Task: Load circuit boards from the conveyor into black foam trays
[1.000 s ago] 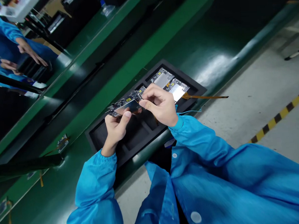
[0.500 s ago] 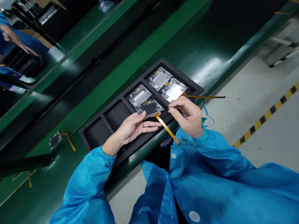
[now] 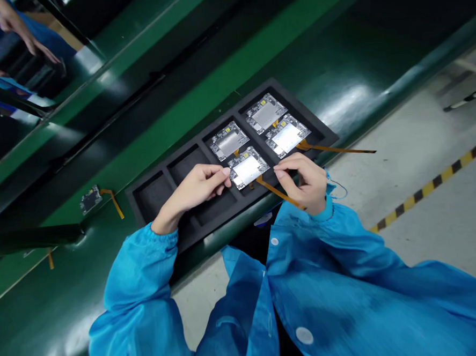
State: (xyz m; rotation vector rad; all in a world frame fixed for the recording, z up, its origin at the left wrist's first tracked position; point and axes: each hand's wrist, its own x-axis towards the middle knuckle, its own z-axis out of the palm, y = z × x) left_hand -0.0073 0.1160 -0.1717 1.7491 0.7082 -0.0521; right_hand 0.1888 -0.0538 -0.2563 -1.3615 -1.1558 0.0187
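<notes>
A circuit board [image 3: 249, 169] with a bright metal shield lies tilted in the near part of a compartment of the black foam tray [image 3: 220, 218]. Its orange flex cable [image 3: 281, 193] runs over the tray's near edge. At the board's left edge, my left hand [image 3: 202, 188] is closed, thumb tip against it. My right hand [image 3: 306, 183] pinches thumb and forefinger together just off the right edge; anything between them is too small to make out. Behind lies a second board [image 3: 230, 141]. The right compartment holds two more, a far board [image 3: 267, 114] and a near board [image 3: 287, 136].
Left of the tray, a loose circuit board [image 3: 91, 200] with an orange cable lies on the green bench [image 3: 106, 272]. A dark bar [image 3: 32, 241] crosses the bench there. At upper left, a co-worker's hands [image 3: 31, 40] hold a dark object. Striped tape [image 3: 435, 182] marks the floor.
My left hand has gone from supporting the near board underneath to its left edge. The board now sits lower in the tray, its shield shining. My right hand keeps its pinch.
</notes>
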